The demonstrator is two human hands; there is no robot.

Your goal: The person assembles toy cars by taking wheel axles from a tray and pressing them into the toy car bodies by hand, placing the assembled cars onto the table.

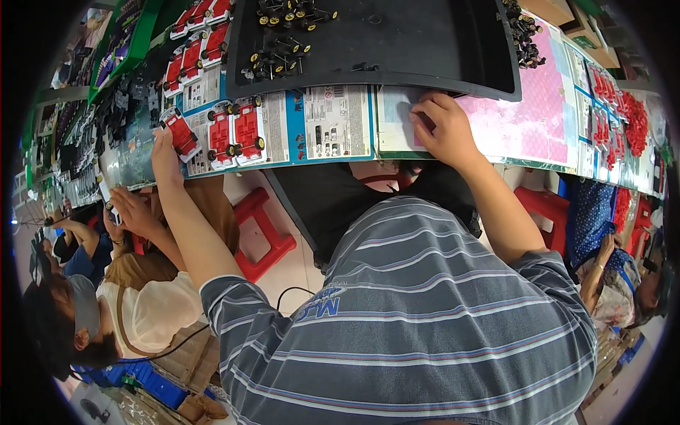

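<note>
My left hand (167,157) reaches to the left part of the table, its fingers closed at the end of a red and white toy car (182,134) that lies tilted, underside up. Just right of that car, two more toy cars (236,132) rest side by side with their wheels showing. My right hand (448,130) is by the near edge of a black tray (425,53), fingers curled in. What those fingers hold, if anything, is hidden. Wheel-and-axle pieces (280,60) with yellow hubs lie in small heaps inside the tray.
More toy cars (191,57) stand in rows at the far left, near black parts (127,113) and a green crate (131,49). Dark wheel pieces (525,39) lie right of the tray. Co-workers sit on both sides, with red stools (262,234) by the table.
</note>
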